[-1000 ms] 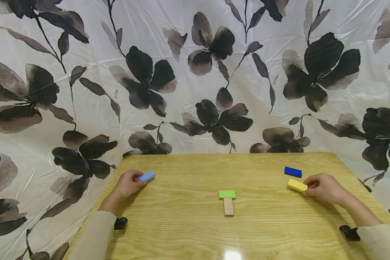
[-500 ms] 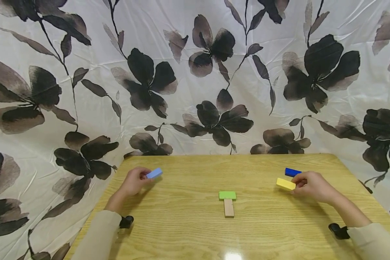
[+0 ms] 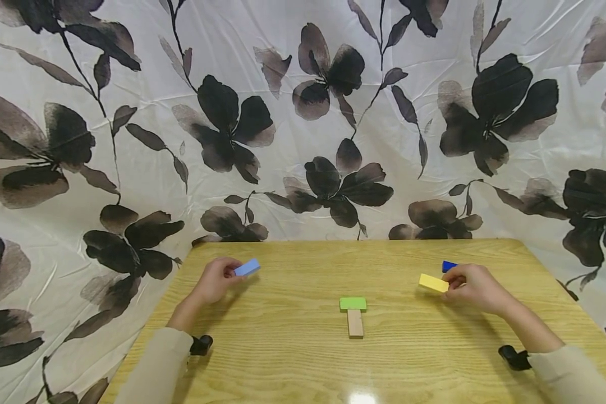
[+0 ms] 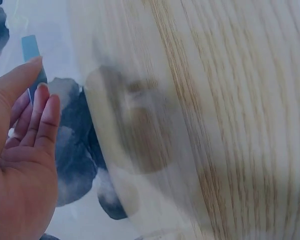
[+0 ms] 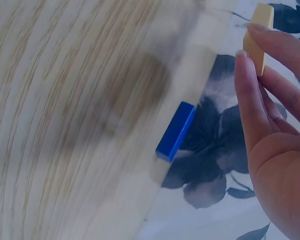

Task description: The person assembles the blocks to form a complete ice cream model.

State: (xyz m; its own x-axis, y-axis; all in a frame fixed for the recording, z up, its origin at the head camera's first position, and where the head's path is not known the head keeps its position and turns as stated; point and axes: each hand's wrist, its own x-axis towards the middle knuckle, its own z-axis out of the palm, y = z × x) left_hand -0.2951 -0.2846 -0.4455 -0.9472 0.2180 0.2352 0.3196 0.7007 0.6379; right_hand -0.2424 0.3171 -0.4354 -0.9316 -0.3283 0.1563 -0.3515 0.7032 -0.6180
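Pinching light-blue block [image 3: 248, 267] in left fingers [image 4: 49, 120], yellow block [image 3: 432, 283] in right [image 5: 249, 97].

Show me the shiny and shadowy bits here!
Head view: white glare on the table near the bottom edge, soft shadows below both hands. Left wrist view: hazy, with a smudgy dark patch, shadow or reflection, I can't tell. Right wrist view: also hazy, another such patch left of the dark blue block.

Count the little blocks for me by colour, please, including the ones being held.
Light blue block: 1, held in the left hand
Yellow block: 1, held in the right hand
Dark blue block: 1, on the table
Green block: 1
Tan block: 1
Total: 5
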